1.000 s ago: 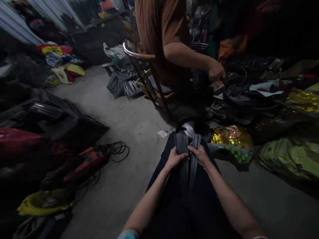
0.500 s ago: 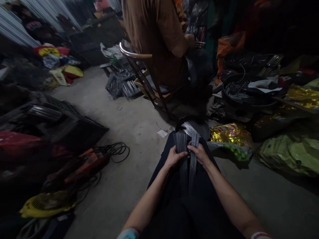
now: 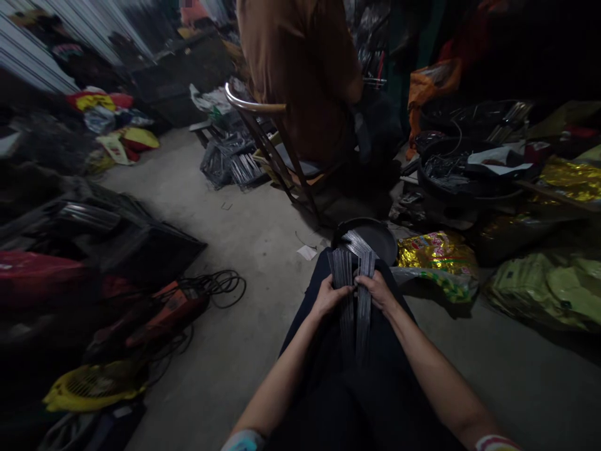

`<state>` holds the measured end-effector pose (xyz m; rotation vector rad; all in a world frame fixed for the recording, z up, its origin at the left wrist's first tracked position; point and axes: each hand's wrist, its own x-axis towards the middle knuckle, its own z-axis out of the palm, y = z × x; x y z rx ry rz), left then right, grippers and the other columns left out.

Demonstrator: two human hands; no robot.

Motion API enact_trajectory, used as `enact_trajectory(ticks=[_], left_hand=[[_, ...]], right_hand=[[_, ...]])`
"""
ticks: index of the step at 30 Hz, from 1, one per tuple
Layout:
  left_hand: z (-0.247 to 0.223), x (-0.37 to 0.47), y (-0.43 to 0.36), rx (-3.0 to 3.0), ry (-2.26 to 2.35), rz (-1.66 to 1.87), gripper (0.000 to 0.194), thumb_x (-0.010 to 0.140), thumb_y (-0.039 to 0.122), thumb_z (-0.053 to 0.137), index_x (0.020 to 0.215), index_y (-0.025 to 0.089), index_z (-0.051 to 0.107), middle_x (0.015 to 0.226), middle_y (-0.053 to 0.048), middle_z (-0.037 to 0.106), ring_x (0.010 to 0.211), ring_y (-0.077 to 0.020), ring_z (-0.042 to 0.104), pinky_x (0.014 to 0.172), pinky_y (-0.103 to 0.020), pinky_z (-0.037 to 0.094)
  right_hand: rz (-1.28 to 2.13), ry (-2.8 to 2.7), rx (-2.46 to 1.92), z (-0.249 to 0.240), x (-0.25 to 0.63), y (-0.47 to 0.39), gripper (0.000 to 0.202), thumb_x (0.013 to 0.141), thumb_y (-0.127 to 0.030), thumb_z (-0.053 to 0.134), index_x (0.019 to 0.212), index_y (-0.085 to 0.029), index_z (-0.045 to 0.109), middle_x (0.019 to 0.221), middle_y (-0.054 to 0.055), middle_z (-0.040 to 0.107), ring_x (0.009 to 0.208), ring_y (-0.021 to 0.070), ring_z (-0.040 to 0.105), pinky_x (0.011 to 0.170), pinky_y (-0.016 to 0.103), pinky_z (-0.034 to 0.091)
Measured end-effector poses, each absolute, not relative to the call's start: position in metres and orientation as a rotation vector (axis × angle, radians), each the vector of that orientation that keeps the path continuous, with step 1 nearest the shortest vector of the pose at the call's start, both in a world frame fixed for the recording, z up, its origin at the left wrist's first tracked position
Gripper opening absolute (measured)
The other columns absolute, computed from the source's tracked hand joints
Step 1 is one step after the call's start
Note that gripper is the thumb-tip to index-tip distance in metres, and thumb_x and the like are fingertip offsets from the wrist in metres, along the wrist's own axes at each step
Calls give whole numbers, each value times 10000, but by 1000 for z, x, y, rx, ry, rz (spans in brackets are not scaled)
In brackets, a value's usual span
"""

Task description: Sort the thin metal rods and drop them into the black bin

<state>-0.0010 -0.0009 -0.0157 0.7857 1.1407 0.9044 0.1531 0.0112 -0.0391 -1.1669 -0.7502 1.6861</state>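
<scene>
Over my dark-trousered lap, my left hand [image 3: 330, 297] is closed round a bundle of thin grey metal strips or rods [image 3: 342, 266], thumb across its front. Beside it my right hand [image 3: 378, 290] grips a second, narrower bundle of the same pieces [image 3: 364, 307]. Both bundles stand lengthwise, side by side, their lower ends against my lap, with a small gap between them. The thumbs nearly meet. Just past my knees, more such pieces [image 3: 355, 242] lie in a round black pan [image 3: 382, 241] on the floor. Most of my fingers are hidden behind the bundles.
Ahead, a person in a brown shirt [image 3: 295, 69] sits on a metal-framed chair [image 3: 256, 108]. To the right are a gold foil bag [image 3: 436, 250], a black basin [image 3: 464, 191] with metal bits, and a greenish sack [image 3: 544, 288]. Cables [image 3: 228, 288] and a yellow fan-like guard [image 3: 94, 385] lie left.
My hands and both bundles stay almost in place. The seated person's forearm has moved and shows less now. The view has shifted very slightly.
</scene>
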Motion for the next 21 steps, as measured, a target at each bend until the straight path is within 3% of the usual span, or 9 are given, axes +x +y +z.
enact_trajectory(ticks=[7, 14, 18, 21], left_hand=[[-14, 3, -3, 717, 1115, 904, 481, 593, 234, 812, 1019, 124, 619, 765, -39, 704, 580, -173, 657, 602, -321, 567], [-15, 1, 0, 780, 1153, 952, 480, 562, 252, 849, 979, 113, 656, 867, -66, 736, 740, -197, 681, 723, -315, 556], [-11, 2, 0, 807, 1163, 931, 520, 555, 275, 866, 1002, 103, 664, 888, -88, 746, 763, -219, 692, 757, -344, 564], [-13, 2, 1, 809, 1176, 919, 536, 552, 282, 873, 1015, 103, 668, 886, -87, 749, 768, -226, 698, 771, -361, 567]], right_hand=[[1597, -818, -1220, -33, 151, 13, 300, 628, -385, 797, 790, -186, 641, 624, -29, 595, 540, 131, 536, 511, 250, 443], [1664, -724, -1159, -37, 153, 11, 281, 619, -373, 781, 746, -173, 631, 641, -14, 616, 581, 150, 576, 595, 279, 497], [1712, -666, -1193, -35, 152, 10, 328, 633, -393, 778, 846, -195, 626, 606, -40, 585, 500, 139, 542, 481, 266, 471], [1695, -714, -1202, -36, 151, 11, 378, 631, -414, 803, 891, -201, 630, 645, -29, 620, 516, 148, 567, 489, 274, 478]])
